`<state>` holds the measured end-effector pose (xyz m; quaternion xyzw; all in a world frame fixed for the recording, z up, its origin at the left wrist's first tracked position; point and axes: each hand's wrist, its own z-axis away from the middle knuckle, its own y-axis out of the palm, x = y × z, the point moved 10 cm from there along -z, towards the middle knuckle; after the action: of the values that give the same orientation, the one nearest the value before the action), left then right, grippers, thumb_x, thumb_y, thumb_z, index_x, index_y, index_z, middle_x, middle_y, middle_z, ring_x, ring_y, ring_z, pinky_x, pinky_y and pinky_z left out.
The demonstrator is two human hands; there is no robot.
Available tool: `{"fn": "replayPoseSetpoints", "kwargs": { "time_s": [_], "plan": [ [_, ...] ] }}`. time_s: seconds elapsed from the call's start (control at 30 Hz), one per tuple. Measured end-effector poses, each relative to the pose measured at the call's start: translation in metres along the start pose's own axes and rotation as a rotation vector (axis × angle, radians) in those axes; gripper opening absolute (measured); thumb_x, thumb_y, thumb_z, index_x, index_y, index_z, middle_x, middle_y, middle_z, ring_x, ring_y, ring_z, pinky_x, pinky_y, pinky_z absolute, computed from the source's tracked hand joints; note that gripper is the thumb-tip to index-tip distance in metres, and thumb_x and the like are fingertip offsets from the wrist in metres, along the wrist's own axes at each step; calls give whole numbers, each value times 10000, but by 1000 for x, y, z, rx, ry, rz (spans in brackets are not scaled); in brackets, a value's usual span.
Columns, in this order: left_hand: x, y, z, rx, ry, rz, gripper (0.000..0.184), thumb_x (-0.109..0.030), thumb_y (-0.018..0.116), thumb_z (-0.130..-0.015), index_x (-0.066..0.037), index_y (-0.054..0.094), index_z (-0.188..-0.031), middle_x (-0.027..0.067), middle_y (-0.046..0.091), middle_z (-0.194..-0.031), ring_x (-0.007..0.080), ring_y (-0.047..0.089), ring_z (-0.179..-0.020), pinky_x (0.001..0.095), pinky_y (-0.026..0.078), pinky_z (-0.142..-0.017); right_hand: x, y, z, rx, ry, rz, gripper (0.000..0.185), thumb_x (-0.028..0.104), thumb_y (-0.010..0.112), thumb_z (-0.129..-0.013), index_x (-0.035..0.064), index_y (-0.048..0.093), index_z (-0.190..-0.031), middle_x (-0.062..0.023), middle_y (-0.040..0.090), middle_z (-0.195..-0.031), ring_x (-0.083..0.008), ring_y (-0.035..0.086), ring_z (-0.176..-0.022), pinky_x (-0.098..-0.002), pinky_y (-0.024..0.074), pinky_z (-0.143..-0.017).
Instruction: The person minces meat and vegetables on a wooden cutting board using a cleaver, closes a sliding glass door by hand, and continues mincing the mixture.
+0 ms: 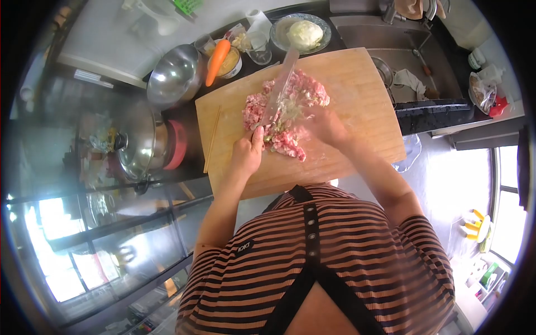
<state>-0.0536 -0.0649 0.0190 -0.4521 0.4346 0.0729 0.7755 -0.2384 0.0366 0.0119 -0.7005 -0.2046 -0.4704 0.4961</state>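
Head view: minced meat [306, 92] heaped mid-board on the wooden board [363, 117], within reach of both hands. My left hand [247, 153] grasps the knife [278, 92] at its near end, probably for control; blade over the heap, tip toward one o'clock. My right hand [327, 126] blurs at the heap's three o'clock; cannot tell its grip. Carrot [218, 61] at ten, cabbage [305, 35] at twelve, off the board, presumably leaving me room.
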Motion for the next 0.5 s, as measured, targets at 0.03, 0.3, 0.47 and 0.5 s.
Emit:
{"fn": "replayPoseSetpoints", "kwargs": {
  "time_s": [0.03, 0.3, 0.47, 0.5],
  "plan": [
    [-4, -1, 4, -42, 24, 46, 609, -522, 339, -902, 8, 636, -849, 274, 599, -763, 436, 582, -772, 482, 445, -695, -9, -10, -2, -124, -19, -28, 183, 233, 589, -810, 53, 603, -841, -164, 603, -847, -326, 596, -763, -399, 479, -657],
    [1, 14, -13, 52, 40, -132, 593, -515, 350, -901, 9, 626, -882, 271, 596, -761, 434, 586, -756, 484, 452, -659, -107, -62, 56, -524, -8, 303, 106, 173, 558, -822, 69, 565, -806, -130, 595, -806, -350, 581, -700, -423, 472, -610],
    [33, 30, -20, -12, -9, -282, 556, -514, 360, -901, -21, 617, -918, 240, 601, -730, 412, 590, -710, 470, 448, -634, -102, -56, 58, -522, 7, 380, 61, 148, 548, -823, 87, 549, -824, -121, 584, -787, -341, 582, -666, -432, 468, -567],
    [27, 28, -23, -103, 77, -294, 545, -511, 364, -905, -29, 618, -884, 217, 602, -695, 392, 589, -668, 448, 448, -618, -101, -56, 58, -529, -10, 388, 57, 146, 548, -823, 90, 548, -828, -119, 582, -785, -339, 582, -659, -433, 467, -559]
  ]
}}
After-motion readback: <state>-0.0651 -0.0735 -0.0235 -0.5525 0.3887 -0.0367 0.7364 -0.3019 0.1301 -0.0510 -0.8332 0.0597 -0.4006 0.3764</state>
